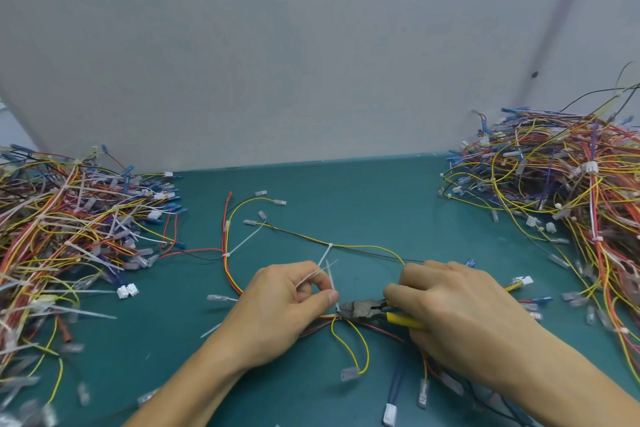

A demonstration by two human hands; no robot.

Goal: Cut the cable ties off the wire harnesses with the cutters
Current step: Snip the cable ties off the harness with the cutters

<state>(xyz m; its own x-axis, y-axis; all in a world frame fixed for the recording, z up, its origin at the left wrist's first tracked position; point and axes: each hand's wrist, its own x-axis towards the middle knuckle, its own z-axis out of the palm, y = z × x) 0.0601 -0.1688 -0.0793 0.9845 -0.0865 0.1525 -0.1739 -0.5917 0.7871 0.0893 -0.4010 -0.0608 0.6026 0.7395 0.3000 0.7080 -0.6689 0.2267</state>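
Thin white cable tie [332, 288], tail upright, on wire harness [327, 316] at mid-table, near front edge. Tail pinched by left hand [284, 305], probably to pull loop taut, clear of wires. Cutters [363, 309] nosed at tie base, yellow handles gripped in right hand [457, 319]. Tangled piles [69, 236] either side on green table [346, 191].

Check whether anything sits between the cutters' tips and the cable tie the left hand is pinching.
Nothing visible does. The cutters, gripped by the right hand, have their tips at the base of the white cable tie, whose tail the left hand pinches. The harness wires run right beside that spot, close but not in between.
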